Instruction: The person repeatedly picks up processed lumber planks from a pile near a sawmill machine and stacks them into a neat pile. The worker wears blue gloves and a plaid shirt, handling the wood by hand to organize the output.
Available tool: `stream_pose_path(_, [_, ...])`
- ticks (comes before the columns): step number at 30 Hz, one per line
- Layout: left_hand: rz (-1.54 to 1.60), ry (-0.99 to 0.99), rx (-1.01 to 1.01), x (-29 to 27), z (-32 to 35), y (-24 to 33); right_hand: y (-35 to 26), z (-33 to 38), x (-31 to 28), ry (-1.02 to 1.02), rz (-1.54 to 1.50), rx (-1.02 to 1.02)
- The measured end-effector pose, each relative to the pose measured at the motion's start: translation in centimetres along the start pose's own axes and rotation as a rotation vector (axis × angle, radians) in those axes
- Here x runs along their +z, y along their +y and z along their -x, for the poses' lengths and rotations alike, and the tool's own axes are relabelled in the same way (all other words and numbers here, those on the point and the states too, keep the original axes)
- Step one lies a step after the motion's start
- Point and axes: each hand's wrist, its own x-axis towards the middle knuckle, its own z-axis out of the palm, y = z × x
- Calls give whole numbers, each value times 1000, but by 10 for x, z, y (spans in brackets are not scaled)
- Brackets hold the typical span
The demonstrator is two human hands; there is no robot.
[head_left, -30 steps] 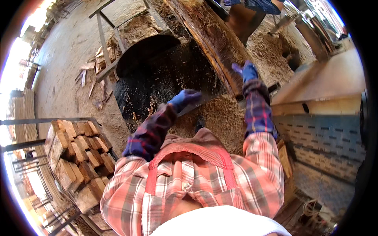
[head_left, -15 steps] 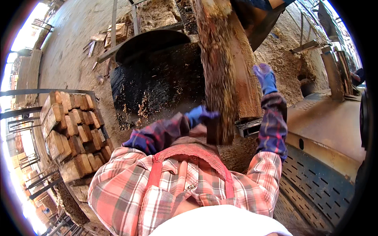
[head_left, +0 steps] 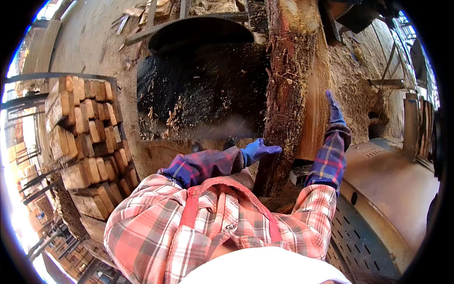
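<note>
A long bark-covered timber slab (head_left: 289, 90) runs away from my body, its rough bark facing up. Along its right side lies a smoother, paler sawn length of wood (head_left: 313, 113). My left hand (head_left: 259, 151), in a blue-purple glove, lies at the slab's left edge with fingers stretched over the bark. My right hand (head_left: 335, 110), gloved alike, is held flat beside the right edge of the sawn wood, its fingers straight and pointing away. Whether its palm presses the wood is hard to tell. Neither hand is wrapped round anything.
Left of the slab is a black plate (head_left: 203, 90) scattered with wood chips. Stacked sawn boards (head_left: 94, 137) stand at left in a metal frame. On the right is a rusty metal machine cover (head_left: 383, 165) above a slotted panel (head_left: 359, 232). Sawdust (head_left: 354, 71) covers the floor.
The slab and sawn wood have come nearer to me. My right hand's fingers, bent before, are now straighter. My left hand stays at the slab's left edge; the view has shifted.
</note>
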Motion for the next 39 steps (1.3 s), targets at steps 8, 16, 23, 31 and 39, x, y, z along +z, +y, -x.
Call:
stream_pose_path(8, [201, 74, 60, -27, 6, -40, 14, 12, 39, 38, -55, -15])
stream_pose_path(16, [376, 140, 44, -59, 45, -34, 8, 32, 104, -49, -103, 0])
stream_pose_path(23, [17, -5, 122, -97, 92, -12, -14, 50, 172, 11, 112, 30])
stream_pose_path(31, [495, 33, 63, -129, 154, 25, 9, 44, 216, -92, 80, -91])
stream_pose_path(39, [366, -25, 132, -179, 186, 25, 23, 39, 256, -194, 82, -134])
